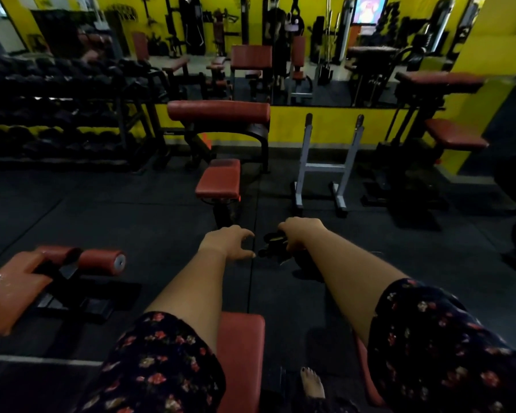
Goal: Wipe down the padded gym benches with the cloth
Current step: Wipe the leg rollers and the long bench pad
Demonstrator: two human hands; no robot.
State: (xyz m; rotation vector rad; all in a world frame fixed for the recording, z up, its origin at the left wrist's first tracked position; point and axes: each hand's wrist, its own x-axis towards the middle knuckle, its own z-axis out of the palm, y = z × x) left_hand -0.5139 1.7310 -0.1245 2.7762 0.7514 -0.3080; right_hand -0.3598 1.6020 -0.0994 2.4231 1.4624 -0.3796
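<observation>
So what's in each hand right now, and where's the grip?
Right hand grips the dark cloth by its bunched right side. Left hand holds nothing, fingers loosely curled beside the cloth.

I have a single view, a wide-angle camera on the wearer's head. It looks forward and down along both forearms, so the left hand (227, 242) and the right hand (298, 234) with its cloth (273, 243) sit near mid-frame. The red bench (240, 353) lies close under the lens, and the yellow wall (334, 126) stands far ahead.
</observation>
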